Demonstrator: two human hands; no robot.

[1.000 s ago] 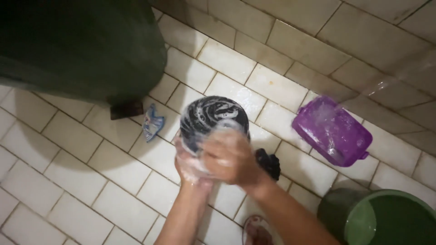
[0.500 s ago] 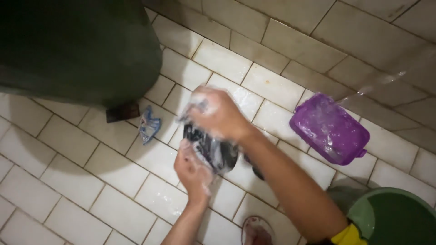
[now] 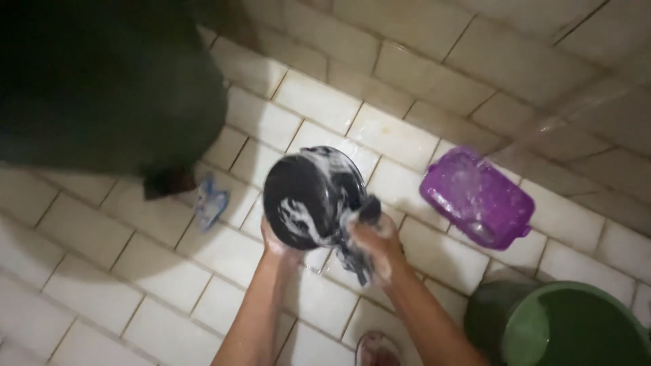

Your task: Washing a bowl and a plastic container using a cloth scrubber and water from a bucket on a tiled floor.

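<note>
Head view only: L hand point(image 3: 279, 242) grips the bottom edge of a round black pan point(image 3: 308, 196), fingers curled under the rim, holding it up off the floor and tilted so its soapy dark face looks toward the camera; white suds streak the lower part and the right edge. R hand point(image 3: 377, 242) is closed around a dark wet cloth point(image 3: 359, 234), pressed to the pan's lower right rim, w/ cloth ends hanging down below the fingers. Both forearms come up from the bottom of the frame, wet & foamy. Pan sits about mid-frame, above white floor tiles point(image 3: 135, 271). To the right, well apart from the pan, a purple plastic tub point(image 3: 475, 198) lies on the tiles near the wall, a thin stream of water falling into it. Bottom right corner: green bucket point(image 3: 576, 329). Upper left: a big dark green barrel point(image 3: 108, 81) fills the corner; just beside its base a small blue-and-white wrapper point(image 3: 210, 201) lies on the floor. At the bottom edge, btwn the arms, a foot in a sandal point(image 3: 376, 349) shows, partly cut off. Picture is a bit blurred, so fine detail on the pan can't be told.
</note>
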